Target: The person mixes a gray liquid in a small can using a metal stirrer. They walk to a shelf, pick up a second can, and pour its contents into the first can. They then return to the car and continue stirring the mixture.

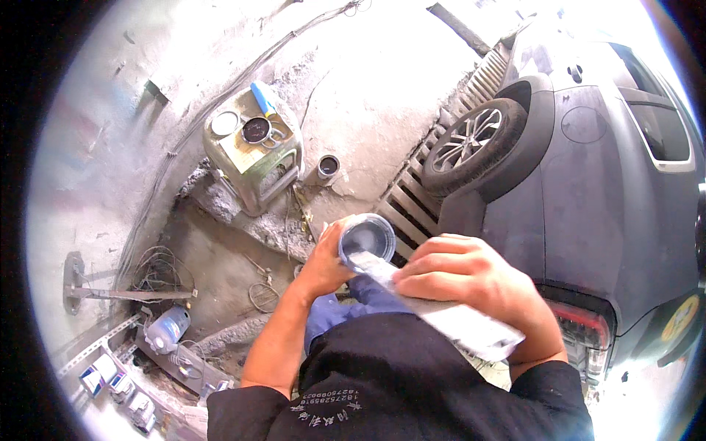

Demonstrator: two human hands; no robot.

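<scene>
In front of my body, my left hand [328, 259] is wrapped round a clear plastic cup [368, 237] with a greyish inside, its mouth facing up toward me. My right hand [460, 275] grips a long, flat whitish strip [463, 323] that resembles a stir stick. One end of the strip reaches into the cup's mouth; the other, slightly blurred, slants down to the right beneath my forearm. What lies at the bottom of the cup cannot be made out clearly.
A plastic jerrycan [254, 173] bears an open tin of dark liquid [257, 130], a round lid [225, 123] and a blue-handled tool [262, 98]. Near it stands a small dark-filled cup [328, 167]. A grey car [544, 198] and floor grating [413, 202] lie right; cables [158, 268] hang left.
</scene>
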